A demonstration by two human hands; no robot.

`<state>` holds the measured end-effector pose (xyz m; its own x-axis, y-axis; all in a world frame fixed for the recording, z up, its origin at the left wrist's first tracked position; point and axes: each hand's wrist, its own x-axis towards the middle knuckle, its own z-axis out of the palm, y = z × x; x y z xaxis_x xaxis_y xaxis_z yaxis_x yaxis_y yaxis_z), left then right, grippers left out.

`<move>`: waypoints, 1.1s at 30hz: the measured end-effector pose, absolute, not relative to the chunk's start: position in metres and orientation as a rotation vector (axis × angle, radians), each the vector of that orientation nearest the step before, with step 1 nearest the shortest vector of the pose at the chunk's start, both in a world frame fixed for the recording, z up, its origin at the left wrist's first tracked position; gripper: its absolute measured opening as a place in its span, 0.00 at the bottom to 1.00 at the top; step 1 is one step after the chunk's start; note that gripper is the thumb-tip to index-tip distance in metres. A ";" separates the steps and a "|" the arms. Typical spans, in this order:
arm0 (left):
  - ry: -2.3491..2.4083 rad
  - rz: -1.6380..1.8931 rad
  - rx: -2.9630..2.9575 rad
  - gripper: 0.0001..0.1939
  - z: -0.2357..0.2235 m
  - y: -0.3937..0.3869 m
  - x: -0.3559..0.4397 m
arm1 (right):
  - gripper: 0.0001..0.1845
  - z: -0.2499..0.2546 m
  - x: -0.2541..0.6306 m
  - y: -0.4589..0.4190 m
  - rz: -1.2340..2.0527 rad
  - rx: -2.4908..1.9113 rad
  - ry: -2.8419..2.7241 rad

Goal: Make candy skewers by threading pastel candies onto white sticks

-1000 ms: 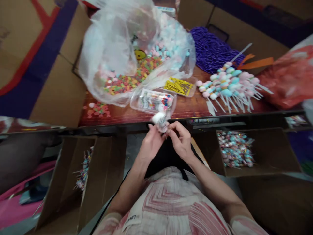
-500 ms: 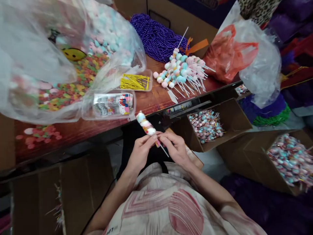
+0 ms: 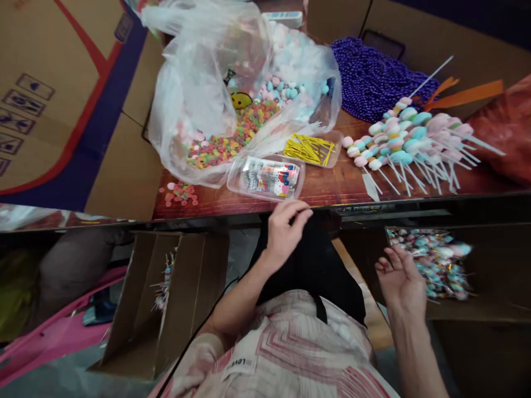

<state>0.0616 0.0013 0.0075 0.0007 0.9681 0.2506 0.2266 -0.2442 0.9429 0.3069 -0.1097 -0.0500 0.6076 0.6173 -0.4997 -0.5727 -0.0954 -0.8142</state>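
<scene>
My left hand (image 3: 286, 232) is just in front of the table edge, thumb and fingers drawn together in a loose pinch, and nothing shows in it. Just beyond it is a clear tray (image 3: 234, 187) of printed plastic bags (image 3: 269, 177). My right hand (image 3: 401, 279) is palm up with fingers apart and half curled, empty, beside a cardboard box (image 3: 493, 276) of wrapped marshmallow skewers (image 3: 440, 271). One wrapped marshmallow skewer (image 3: 454, 251) lies blurred on top of that heap. A pile of unwrapped marshmallow skewers (image 3: 409, 135) lies on the table (image 3: 327, 190).
Gold twist ties (image 3: 309, 149) fill another clear tray. Behind are big plastic bags (image 3: 199, 88) of ring gummies and marshmallows, and purple bead strings (image 3: 369, 77). A large carton (image 3: 78, 110) stands left; loose gummies (image 3: 181, 193) lie near it. Another open box (image 3: 136, 309) sits lower left.
Both hands held a wrapped marshmallow skewer; they have now parted. The right hand moved right to the box and let go, while the left stayed near the table edge. The view shifted left.
</scene>
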 end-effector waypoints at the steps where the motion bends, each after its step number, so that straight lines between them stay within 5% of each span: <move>1: 1.349 1.299 1.591 0.05 0.010 0.016 0.049 | 0.21 -0.051 0.308 -0.103 1.002 -1.380 -0.052; 7: 1.632 0.794 2.018 0.20 0.010 0.097 -0.004 | 0.19 -0.049 0.250 -0.076 1.168 -1.429 -0.338; 11: 1.525 0.685 2.122 0.13 0.003 0.119 -0.011 | 0.18 -0.045 0.215 -0.071 1.216 -1.447 -0.489; 19: 1.459 0.960 2.035 0.04 -0.004 0.111 -0.017 | 0.13 -0.035 0.198 -0.061 1.092 -1.502 -0.962; 28: 1.376 1.147 2.043 0.04 0.023 0.077 -0.013 | 0.09 0.016 0.161 0.014 0.416 -1.297 -1.618; 33: 1.432 1.403 1.730 0.03 0.025 0.032 -0.005 | 0.07 0.023 0.148 0.029 0.624 -1.198 -1.522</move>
<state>-0.0055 0.0316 0.0248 -0.0780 0.9156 0.3945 0.4137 -0.3303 0.8484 0.1476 0.0286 0.0232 0.0543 0.9114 0.4078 0.3631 0.3624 -0.8584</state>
